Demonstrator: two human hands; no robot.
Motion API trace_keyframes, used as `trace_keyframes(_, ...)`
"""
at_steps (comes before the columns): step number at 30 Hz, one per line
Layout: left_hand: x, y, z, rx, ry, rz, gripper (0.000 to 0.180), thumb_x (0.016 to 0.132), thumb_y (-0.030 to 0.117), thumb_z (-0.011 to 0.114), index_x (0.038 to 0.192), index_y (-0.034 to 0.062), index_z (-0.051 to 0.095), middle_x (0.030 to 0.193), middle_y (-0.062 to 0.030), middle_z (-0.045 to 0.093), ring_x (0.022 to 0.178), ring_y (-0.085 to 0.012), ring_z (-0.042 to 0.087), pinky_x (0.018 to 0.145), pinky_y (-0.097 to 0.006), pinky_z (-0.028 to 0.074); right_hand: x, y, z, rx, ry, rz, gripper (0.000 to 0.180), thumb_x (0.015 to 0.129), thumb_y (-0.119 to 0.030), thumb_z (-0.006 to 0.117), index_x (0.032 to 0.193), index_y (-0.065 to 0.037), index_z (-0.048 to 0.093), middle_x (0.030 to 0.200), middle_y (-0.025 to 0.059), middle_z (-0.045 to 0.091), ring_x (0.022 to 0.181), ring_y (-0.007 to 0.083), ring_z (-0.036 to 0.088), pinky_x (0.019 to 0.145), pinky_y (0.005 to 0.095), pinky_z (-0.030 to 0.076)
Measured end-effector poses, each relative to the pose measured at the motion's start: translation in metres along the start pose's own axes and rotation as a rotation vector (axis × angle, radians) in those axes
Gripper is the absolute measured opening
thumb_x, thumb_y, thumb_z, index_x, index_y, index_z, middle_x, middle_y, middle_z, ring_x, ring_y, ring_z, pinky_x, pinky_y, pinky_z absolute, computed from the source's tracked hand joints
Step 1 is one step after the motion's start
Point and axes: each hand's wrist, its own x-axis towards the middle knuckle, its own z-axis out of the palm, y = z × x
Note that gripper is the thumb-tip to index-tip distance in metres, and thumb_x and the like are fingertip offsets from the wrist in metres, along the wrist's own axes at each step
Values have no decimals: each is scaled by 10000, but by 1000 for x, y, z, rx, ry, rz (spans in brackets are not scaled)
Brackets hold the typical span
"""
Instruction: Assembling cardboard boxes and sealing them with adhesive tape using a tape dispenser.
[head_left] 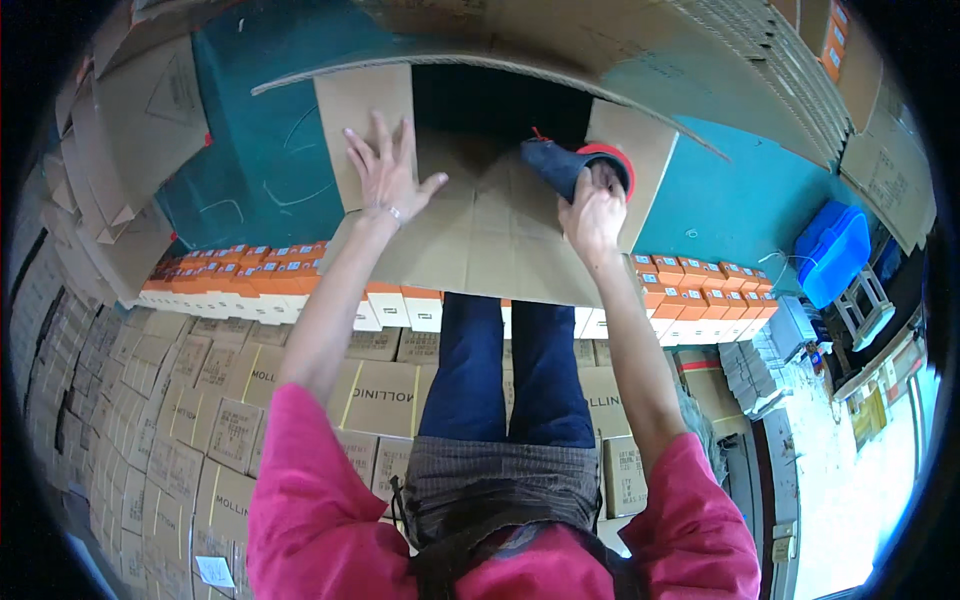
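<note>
An open cardboard box (470, 245) is in front of me, with its flaps folded outward and its inside dark. My left hand (388, 182) lies with fingers spread on the box's left flap and holds nothing. Over the right side of the box, my right hand (596, 218) grips a dark navy shoe (556, 167) by its opening, fingers tucked inside. Red shows around the shoe's heel end, and a small red bit sticks up at its other end. The far flap partly covers the box's inside, so its contents are hidden.
Rows of orange and white shoe boxes (700, 290) line the near edge of the green table (740, 210). Flattened cardboard leans at far left and far right. A blue plastic bin (832, 252) stands at the right. Stacked brown cartons (385, 395) fill the area behind me.
</note>
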Motion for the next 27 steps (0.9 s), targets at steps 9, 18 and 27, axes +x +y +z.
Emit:
trace_keyframes(9, -104, 2, -28, -189, -163, 334, 1123, 578, 611, 755, 1482, 195, 234, 1450, -118, 380, 1349, -355, 334, 1059, -537, 340, -18, 32, -102, 510, -371, -47, 365, 713, -208, 764, 965, 11, 617, 814, 188, 638, 730, 269, 611, 697, 373, 475)
trace_keyframes(18, -12, 27, 23, -235, 396, -229, 1357, 469, 806, 673, 1478, 49, 174, 1505, -295, 94, 1400, -471, 17, 1055, -699, 51, 75, 39, -193, 701, 103, -66, 243, 805, -150, 712, 990, -2, 659, 946, 60, 688, 831, 136, 613, 776, 292, 479)
trace_keyframes(27, -30, 17, 57, -378, 681, -220, 970, 847, 638, 497, 1485, 29, 92, 1493, -338, -67, 1361, -548, -82, 1035, -706, -10, -9, 32, -44, 91, -29, -243, 368, 595, -106, 763, 864, 42, 560, 869, 234, 597, 878, 412, 581, 875, 473, 444)
